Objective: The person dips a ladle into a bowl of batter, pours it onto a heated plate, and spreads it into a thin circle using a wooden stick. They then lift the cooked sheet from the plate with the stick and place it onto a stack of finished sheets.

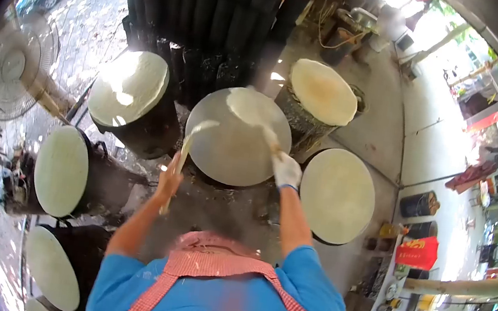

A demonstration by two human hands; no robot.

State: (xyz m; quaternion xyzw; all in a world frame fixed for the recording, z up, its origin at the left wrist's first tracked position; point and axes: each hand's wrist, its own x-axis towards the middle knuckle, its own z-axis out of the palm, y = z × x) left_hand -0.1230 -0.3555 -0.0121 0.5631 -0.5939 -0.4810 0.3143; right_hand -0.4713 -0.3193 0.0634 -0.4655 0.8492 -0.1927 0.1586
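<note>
In the middle stands a round grey griddle point(233, 153), with a thin white round of batter point(257, 107) on its far part. My left hand point(170, 179) is closed around a long pale wooden spatula point(185, 150). The curved, whitish tip of the spatula reaches over the griddle's left side. My right hand point(287, 170), in a white glove with a blue band at the wrist, is closed at the griddle's right edge. A short pale thing point(271, 139) sticks out from it over the griddle, too blurred to name.
Other round griddles bear pale sheets: one at right point(337, 196), one with a browned centre point(323, 93), one at upper left point(128, 88), and more at left point(61, 170). Dark stacked tiles point(207, 3) rise behind. A fan point(14, 65) stands far left, a red bag point(417, 251) right.
</note>
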